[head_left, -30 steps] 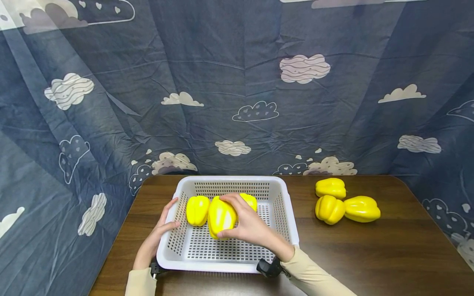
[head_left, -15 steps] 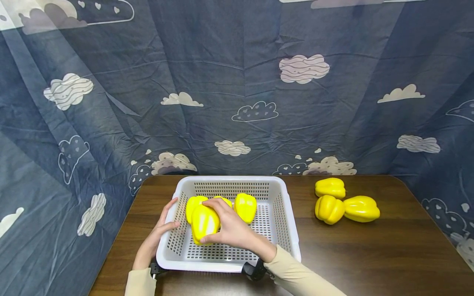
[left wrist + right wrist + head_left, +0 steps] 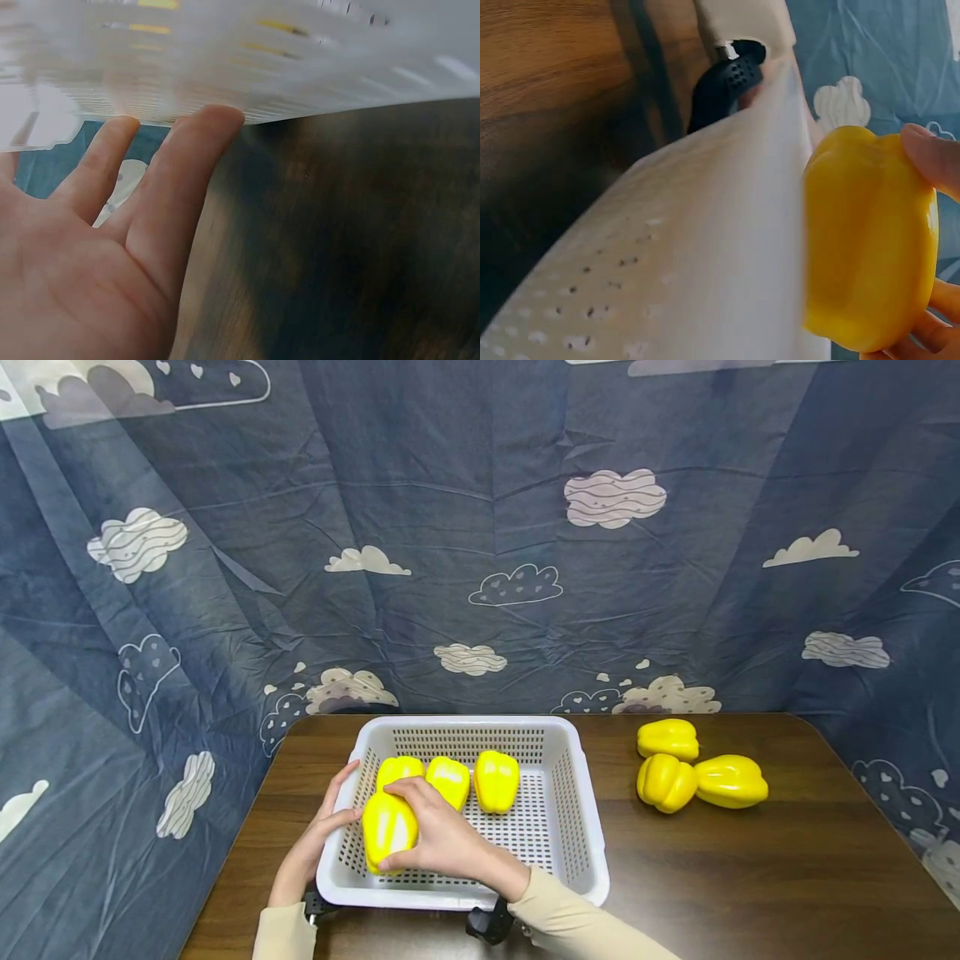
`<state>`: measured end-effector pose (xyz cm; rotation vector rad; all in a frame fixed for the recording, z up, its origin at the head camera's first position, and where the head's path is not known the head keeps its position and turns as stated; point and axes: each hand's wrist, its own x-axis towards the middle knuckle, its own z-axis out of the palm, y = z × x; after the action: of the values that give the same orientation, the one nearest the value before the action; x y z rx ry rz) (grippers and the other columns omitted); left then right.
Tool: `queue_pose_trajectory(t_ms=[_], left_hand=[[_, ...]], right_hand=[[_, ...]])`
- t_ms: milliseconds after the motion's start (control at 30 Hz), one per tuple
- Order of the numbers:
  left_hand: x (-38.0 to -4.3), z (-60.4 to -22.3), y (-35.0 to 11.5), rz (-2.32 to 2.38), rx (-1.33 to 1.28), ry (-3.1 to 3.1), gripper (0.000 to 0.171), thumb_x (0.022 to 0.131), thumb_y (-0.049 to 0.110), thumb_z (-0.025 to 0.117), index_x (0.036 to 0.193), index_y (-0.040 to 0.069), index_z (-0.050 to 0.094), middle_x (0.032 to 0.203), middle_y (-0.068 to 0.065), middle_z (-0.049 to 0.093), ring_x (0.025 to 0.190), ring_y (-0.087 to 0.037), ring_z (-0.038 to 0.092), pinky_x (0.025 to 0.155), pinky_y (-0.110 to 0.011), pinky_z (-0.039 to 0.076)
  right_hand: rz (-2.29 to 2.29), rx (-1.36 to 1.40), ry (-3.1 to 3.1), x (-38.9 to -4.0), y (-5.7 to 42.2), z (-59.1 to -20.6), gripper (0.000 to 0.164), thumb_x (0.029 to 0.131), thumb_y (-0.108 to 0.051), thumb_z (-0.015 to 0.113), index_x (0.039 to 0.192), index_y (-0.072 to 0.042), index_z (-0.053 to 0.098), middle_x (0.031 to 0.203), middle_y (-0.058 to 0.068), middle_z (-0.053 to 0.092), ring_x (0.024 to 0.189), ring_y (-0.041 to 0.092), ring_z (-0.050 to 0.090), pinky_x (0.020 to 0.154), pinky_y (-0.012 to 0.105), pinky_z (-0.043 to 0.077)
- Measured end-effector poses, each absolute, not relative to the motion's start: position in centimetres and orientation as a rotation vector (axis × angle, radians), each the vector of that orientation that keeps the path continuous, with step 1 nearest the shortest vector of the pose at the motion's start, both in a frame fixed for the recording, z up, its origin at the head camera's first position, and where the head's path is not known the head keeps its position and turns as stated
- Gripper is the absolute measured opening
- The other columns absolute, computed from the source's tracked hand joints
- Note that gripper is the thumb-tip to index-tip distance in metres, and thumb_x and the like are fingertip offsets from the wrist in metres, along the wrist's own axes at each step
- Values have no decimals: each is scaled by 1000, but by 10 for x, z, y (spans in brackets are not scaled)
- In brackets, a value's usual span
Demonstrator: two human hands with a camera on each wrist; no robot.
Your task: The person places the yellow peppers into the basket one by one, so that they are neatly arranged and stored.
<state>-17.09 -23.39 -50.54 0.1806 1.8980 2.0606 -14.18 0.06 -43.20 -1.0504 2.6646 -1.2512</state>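
My right hand (image 3: 442, 839) grips a yellow bell pepper (image 3: 388, 831) over the front left of the white perforated basket (image 3: 457, 900). Thumb and fingers lie on opposite sides of that pepper (image 3: 870, 240) in the right wrist view, where the basket wall covers part of it. At the basket's left side, my left hand (image 3: 315, 835) rests against the rim, its straight fingers touching the wall in the left wrist view. Three more yellow peppers lie inside: one (image 3: 399, 770) partly hidden behind the held one, another (image 3: 448, 781) beside my fingers, a third (image 3: 497, 782) further right.
Three yellow bell peppers sit grouped on the right of the brown wooden table (image 3: 735, 877): one at the back (image 3: 667, 739), one in front (image 3: 666, 783), one to the right (image 3: 731, 782). A dark blue cloud-print curtain (image 3: 420, 627) hangs behind.
My right hand has carried the pepper left and toward the front of the basket, uncovering the two peppers behind it. The left hand has stayed at the rim.
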Motion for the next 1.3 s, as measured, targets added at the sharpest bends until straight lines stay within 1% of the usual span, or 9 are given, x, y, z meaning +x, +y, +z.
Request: queue_pose_trajectory(t_ms=[100,233,533,700,933,1200,1300], left_hand=[[-171,-505,-233,2065,208,1894,69,92,13,42,151,31,10,154,-14,8,126,-39,28,88,-50,40],[-172,-503,-232,2068,223,1885,69,93,12,43,151,30,10,154,-14,8,126,-37,29,89,-48,39],[-173,-503,-230,2072,212,1886,70,92,12,43,150,32,9,153,-13,9,127,-40,28,89,-51,40],[-173,-504,-231,2065,209,1889,70,92,11,43,151,31,9,154,-14,7,128,-42,26,90,-51,39],[-172,-504,-232,2041,173,1927,70,92,13,43,151,32,11,154,-11,8,131,-43,22,93,-51,36],[-170,-505,-233,2035,191,1935,70,92,12,42,151,31,9,156,-12,3,134,-44,19,94,-50,34],[-170,-505,-232,2053,202,1914,70,92,11,42,151,30,9,156,-12,3,134,-45,19,94,-51,34]], right_hand=[[-1237,-1049,2677,-141,-3,-436,83,67,-32,86,135,-7,45,132,5,46,118,15,46,98,29,39],[-1204,-1028,2699,-141,-6,-442,83,67,-34,86,134,-7,45,131,5,47,117,14,46,96,28,40],[-1138,-1014,2737,-141,-9,-449,82,68,-36,85,134,-7,45,130,6,47,115,15,46,95,28,41],[-1113,-1059,2740,-141,-12,-454,84,68,-34,86,134,-5,44,129,7,46,115,16,46,96,27,40],[-1079,-1119,2795,-139,-18,-462,87,66,-36,87,133,-2,43,127,8,46,115,17,46,99,28,38],[-1093,-1121,2795,-138,-22,-469,86,67,-38,86,132,-2,42,126,7,45,114,16,45,99,28,38],[-1116,-1089,2742,-138,-23,-469,84,70,-37,84,133,-1,42,128,9,45,114,16,45,98,28,38]])
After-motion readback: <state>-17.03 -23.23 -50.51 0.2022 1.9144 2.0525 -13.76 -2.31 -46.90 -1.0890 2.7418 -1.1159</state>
